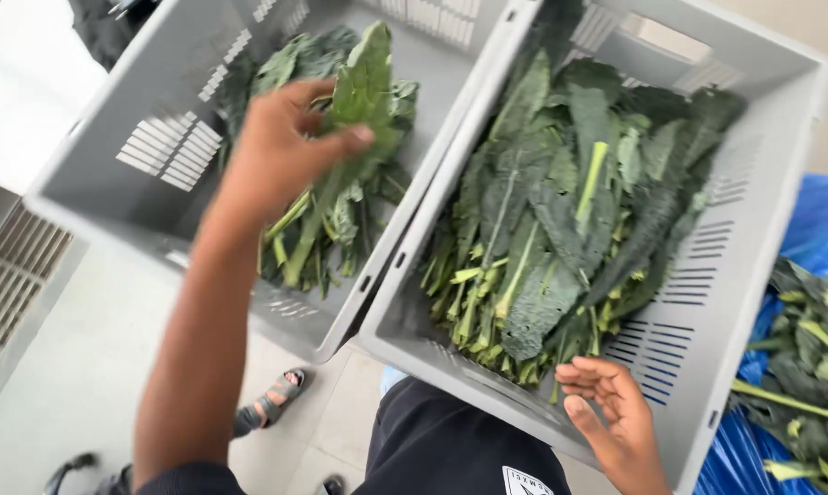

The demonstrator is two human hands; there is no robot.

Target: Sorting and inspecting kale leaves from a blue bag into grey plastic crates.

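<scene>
— What is the left hand (281, 147) doing?

— It is closed around a single dark green kale leaf (354, 101), thumb across the front of the leaf and fingers behind it. The leaf stands nearly upright, its pale stem pointing down, over the left grey plastic crate (148, 147).

— And what lies in that crate?

— A small heap of kale leaves (327, 229), stems toward the near wall. The held leaf is just above this heap.

— The right hand (611, 412)?

— Open, palm up, fingers loosely curled, holding nothing. It sits at the near rim of the right grey crate (762, 229), just beside the cut stem ends.

— How full is that one?

— Much fuller: a thick pile of kale (561, 211) with stems fanned toward the near edge. The two crates touch along their inner walls.

— Anything else around?

— At the far right, more kale leaves (813, 357) lie on a blue plastic sheet (822, 229). Below the crates you see a pale tiled floor (84, 367), a sandalled foot (272, 401) and the person's dark shorts (432, 449).
</scene>
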